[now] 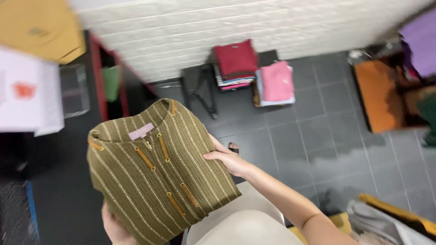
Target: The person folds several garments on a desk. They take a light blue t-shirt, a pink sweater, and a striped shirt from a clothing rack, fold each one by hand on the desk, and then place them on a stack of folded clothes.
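Floor: dark grey tiles spread out beyond the fingers, seams running in a grid, and a sandalled foot peeks out just past the right fingertips.
Wall: white painted brick runs along the far side, well beyond both hands.
Folded top: an olive-green striped knit with tan trim bars and a pale neck label is held up off any surface, between the two hands, neckline turned away from the person.
Right hand: the right hand presses flat on the top's right edge, fingers stretched out and barely curled, thumb hidden behind the cloth.
Left hand: the left hand is under the lower left corner, palm cupping the fold; its fingers are covered by the fabric, so I can't tell how far they curl.
Far stacks: past the fingertips, against the wall, a red folded pile sits on striped garments, and a pink pile sits just beside it.
Left of the hands: a red-framed shelf with something green inside, brown cardboard above it, white packets blurred.
Right of the hands: an orange surface and purple cloth, both well apart.
Near the right arm: grey and yellow fabric lies low down.
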